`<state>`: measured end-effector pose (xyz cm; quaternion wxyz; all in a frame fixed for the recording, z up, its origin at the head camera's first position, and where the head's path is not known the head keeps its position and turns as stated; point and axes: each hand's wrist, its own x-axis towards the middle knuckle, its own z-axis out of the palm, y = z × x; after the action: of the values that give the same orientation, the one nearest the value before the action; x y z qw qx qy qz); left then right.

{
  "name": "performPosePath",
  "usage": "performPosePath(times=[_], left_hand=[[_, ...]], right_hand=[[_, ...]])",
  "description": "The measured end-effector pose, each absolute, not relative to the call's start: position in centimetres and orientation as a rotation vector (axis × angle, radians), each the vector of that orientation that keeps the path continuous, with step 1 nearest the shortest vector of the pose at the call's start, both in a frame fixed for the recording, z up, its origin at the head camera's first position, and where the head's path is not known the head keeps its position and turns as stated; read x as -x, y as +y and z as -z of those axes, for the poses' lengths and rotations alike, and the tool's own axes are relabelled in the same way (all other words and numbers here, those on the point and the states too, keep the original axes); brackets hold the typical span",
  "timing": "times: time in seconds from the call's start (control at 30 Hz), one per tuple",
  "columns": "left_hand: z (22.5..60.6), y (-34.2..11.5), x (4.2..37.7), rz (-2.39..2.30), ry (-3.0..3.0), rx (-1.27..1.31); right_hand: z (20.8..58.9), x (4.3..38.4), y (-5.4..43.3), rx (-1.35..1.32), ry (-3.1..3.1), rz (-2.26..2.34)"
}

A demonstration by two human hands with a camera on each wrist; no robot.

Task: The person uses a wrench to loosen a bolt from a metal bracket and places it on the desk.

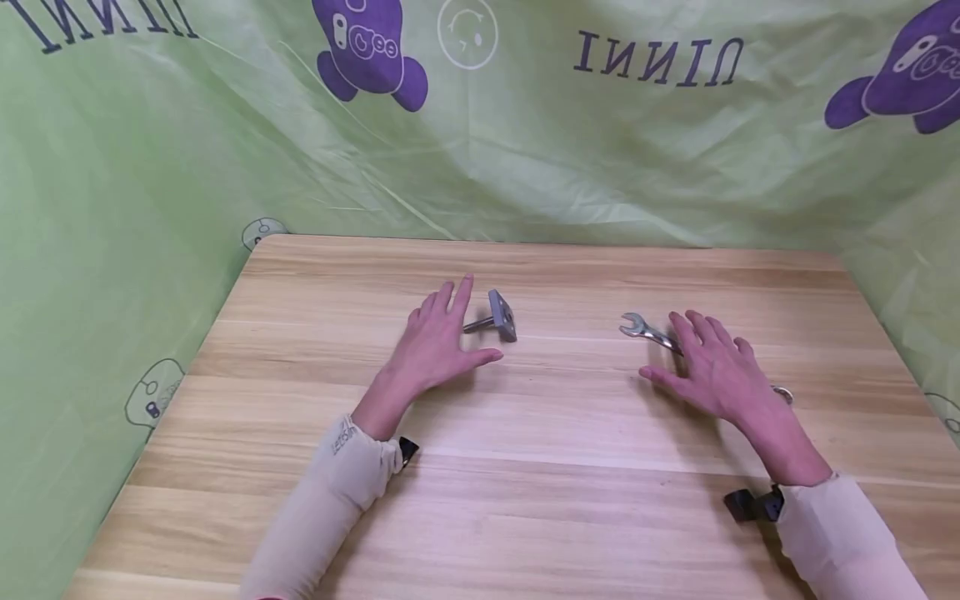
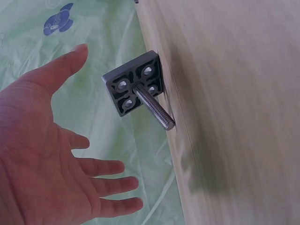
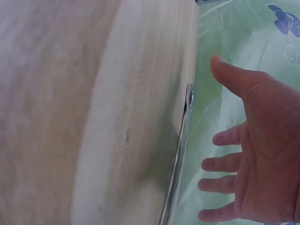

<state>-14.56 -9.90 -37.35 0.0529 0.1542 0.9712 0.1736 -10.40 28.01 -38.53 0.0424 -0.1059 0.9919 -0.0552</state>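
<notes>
A pale wooden table (image 1: 555,500), its streaked grain running crosswise, carries a shiny metal wrench (image 1: 657,335) lying flat, its middle hidden from above. Left of the wrench and well apart from it lies a threaded bolt (image 1: 478,324) with a square grey plate (image 1: 503,317) tipped on edge; the shaft points away from the wrench. Beyond the wrench runs the table's straight far edge.

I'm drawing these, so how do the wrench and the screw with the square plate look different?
The wrench is long and shiny; the plated screw has a dull grey plate. The wrench lies flat; the plated screw tilts, plate on edge. Both rest on the wooden table.
</notes>
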Motion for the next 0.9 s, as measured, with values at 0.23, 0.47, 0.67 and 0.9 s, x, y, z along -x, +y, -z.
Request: performPosePath(times=[0.23, 0.47, 0.67, 0.9], left_hand=[[37.5, -9.4, 15.2, -0.597, 2.895, -0.443], [37.8, -8.8, 16.2, -0.680, 2.829, -0.428], [38.2, -8.5, 16.9, -0.723, 2.770, -0.413], [38.6, -8.2, 17.5, -0.724, 2.746, -0.405]], right_hand=[[38.8, 10.7, 28.4, 0.316, 2.994, 0.196], [39.1, 11.1, 28.8, 0.294, 2.949, 0.225], [39.4, 11.3, 29.3, 0.298, 2.927, 0.252], [39.8, 11.5, 29.8, 0.305, 2.938, 0.311]])
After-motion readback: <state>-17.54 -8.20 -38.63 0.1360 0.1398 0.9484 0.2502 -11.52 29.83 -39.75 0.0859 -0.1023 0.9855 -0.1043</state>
